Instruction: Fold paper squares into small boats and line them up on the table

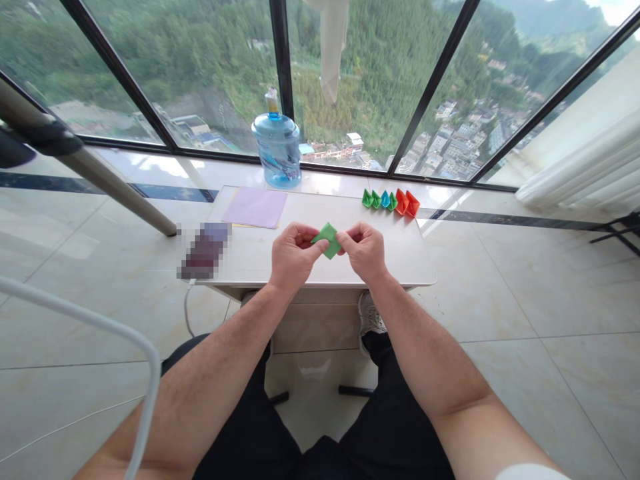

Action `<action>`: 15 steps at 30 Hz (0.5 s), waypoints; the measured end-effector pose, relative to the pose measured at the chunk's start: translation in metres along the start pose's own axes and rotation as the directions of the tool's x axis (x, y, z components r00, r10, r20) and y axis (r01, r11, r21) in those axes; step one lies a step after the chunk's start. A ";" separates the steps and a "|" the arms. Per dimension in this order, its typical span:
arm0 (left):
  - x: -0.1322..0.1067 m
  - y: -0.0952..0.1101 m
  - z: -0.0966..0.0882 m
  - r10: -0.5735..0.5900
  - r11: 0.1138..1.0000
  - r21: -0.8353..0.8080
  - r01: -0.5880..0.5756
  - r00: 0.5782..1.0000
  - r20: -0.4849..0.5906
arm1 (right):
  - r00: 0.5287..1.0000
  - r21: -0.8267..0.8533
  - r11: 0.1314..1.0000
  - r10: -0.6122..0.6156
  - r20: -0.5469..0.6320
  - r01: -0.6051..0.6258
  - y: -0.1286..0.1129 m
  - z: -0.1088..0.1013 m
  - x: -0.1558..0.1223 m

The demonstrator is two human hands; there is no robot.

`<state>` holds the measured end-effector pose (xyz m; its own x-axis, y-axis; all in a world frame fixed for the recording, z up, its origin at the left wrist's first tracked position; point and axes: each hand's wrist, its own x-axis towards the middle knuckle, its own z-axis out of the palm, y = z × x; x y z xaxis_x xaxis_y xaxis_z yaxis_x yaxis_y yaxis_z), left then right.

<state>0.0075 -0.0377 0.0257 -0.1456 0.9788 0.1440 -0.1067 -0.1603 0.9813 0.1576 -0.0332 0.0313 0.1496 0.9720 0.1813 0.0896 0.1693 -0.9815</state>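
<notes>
Between my two hands is a small folded piece of green paper (329, 239), roughly diamond-shaped, held just above the white table (400, 260). My left hand (295, 255) pinches its left side, thumb on top and fingers behind. On the other side, the thumb and fingertips of my right hand (364, 250) grip its right edge. Several folded paper boats (385, 200) in green, blue and orange-red stand in a row at the table's back right. A stack of paper squares with a lilac sheet (256, 205) on top lies at the back left.
A blue water jug (278, 150) stands behind the table by the window. At the table's left edge lies a blurred-out device (205, 250) with a white cable (187, 307). A beige pole (115, 177) slants in from the left, and a white curved tube (125, 343) crosses the lower left.
</notes>
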 end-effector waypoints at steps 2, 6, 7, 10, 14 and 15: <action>0.000 -0.001 0.000 0.002 1.000 0.011 -0.002 1.000 -0.020 | 1.000 0.001 1.000 0.000 -0.002 0.000 0.001 0.000 0.000; 0.000 -0.002 0.000 -0.017 1.000 0.004 0.017 0.999 -0.050 | 1.000 -0.024 1.000 -0.001 -0.003 0.001 0.002 0.001 0.000; 0.000 -0.002 0.001 -0.024 1.000 0.000 0.024 0.998 -0.053 | 1.000 -0.028 1.000 -0.001 -0.004 0.000 0.002 0.001 0.000; -0.001 -0.002 0.001 -0.042 0.998 -0.039 0.041 0.998 -0.044 | 1.000 -0.020 1.000 -0.006 -0.003 0.006 0.002 0.002 0.000; -0.002 0.000 0.003 -0.101 0.989 -0.116 0.096 0.994 -0.045 | 1.000 -0.022 1.000 -0.010 -0.002 0.010 0.001 0.003 0.000; -0.003 0.001 0.004 -0.122 0.985 -0.130 0.114 0.991 -0.052 | 1.000 -0.028 1.000 -0.010 -0.003 0.010 0.001 0.003 0.000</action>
<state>0.0117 -0.0402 0.0266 -0.1825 0.9831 0.0167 -0.2499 -0.0628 0.9662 0.1544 -0.0328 0.0303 0.1517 0.9697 0.1914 0.1190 0.1743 -0.9775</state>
